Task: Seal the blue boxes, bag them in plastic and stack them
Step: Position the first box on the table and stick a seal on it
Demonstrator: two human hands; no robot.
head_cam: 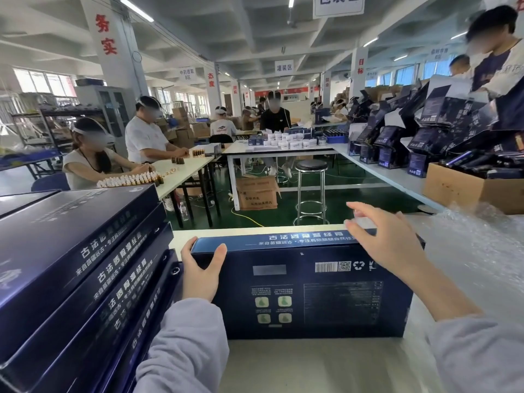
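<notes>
"So, which step?"

"Sealing, I'd say. The blue box point(312, 293) lies flat on the surface point(312, 364) before me. My left hand point(201, 272) grips its far left corner, and my right hand point(380, 239) is spread open at the far right edge."

"Next?"

"Probably pressing that edge closed, then reaching right for the plastic point(482, 251). The stack point(79, 251) sits at my left."

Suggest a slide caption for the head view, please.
Left hand grips a blue box by its corner; right hand open at its far edge.
</notes>
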